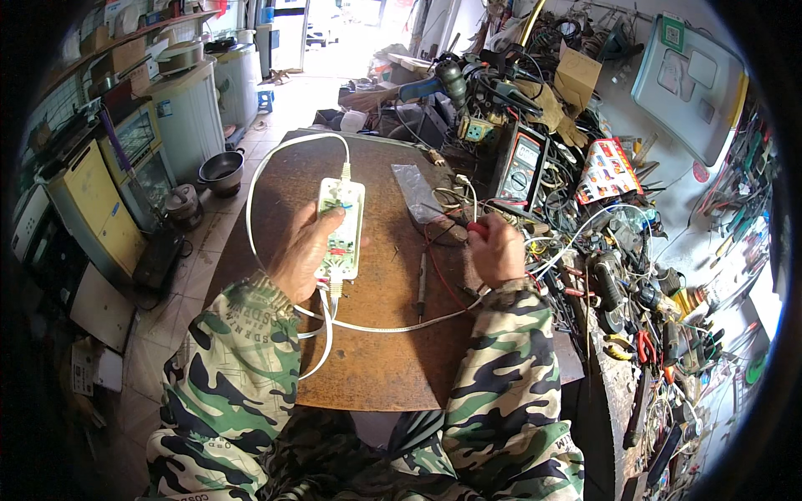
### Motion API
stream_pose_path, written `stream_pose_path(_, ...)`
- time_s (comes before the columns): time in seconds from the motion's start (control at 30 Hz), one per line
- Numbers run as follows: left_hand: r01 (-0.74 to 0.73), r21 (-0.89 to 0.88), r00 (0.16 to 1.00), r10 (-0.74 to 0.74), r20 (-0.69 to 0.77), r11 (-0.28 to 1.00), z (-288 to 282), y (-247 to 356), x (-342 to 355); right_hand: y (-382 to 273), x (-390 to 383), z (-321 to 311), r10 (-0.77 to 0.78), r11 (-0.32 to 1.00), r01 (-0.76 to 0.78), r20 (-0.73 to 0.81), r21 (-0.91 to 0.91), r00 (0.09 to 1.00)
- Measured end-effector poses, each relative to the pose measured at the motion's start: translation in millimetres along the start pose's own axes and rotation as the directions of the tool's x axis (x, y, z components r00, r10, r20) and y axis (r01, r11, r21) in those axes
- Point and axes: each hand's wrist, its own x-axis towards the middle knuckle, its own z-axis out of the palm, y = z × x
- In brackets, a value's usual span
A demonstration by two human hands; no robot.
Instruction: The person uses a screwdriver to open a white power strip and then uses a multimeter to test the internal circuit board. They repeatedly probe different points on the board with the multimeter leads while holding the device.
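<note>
My left hand (302,246) is closed round an opened white plastic case (354,209), its thumb on the inner face. Small parts inside include a blue piece near the top and a red one near the bottom. A white cable (261,179) loops out of the case's top end, and more white cables leave its lower end. My right hand (499,253) grips a slim red-handled tool (477,229), apart from the case; whether it is a test probe or a screwdriver I cannot tell. A thin dark test probe (422,288) lies on the brown table (376,367) between my hands.
A multimeter (522,167) leans among tangled wires at the table's far right. Beside it are a clear plastic bag (415,192) and a red-and-white packet (608,169). Pliers (646,346) and other tools crowd the right side. A dark pot (222,173) stands on the floor at left.
</note>
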Motion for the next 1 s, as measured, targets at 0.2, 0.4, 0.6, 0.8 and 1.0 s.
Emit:
stream_pose_path(0.2, -0.011, 0.014, 1.000, 0.011, -0.025, 1.000, -4, 2, -5, 22, 8, -19, 0.168, 0.951, -0.215, -0.213, -0.222, 0.962)
stream_pose_path(0.4, -0.006, 0.015, 1.000, 0.006, -0.027, 1.000, -5, -2, -1, 27, 1, 5, -0.048, 0.905, -0.029, -0.170, -0.423, 0.984)
stream_pose_path(0.6, 0.006, 0.037, 1.000, -0.005, -0.025, 0.999, -6, -4, 1, -48, -23, 17, 0.092, 0.962, 0.006, 0.350, -0.271, 0.932)
stream_pose_path(0.8, 0.028, 0.048, 0.999, -0.027, -0.031, 0.998, 1, -1, -3, -49, -29, 34, 0.078, 0.973, 0.013, 0.380, -0.230, 0.922)
stream_pose_path(1.0, 0.027, 0.029, 0.999, -0.028, 0.026, 0.999, 0, -6, 1, -14, -12, 28, 0.136, 0.912, -0.193, 0.178, 0.362, 0.975)
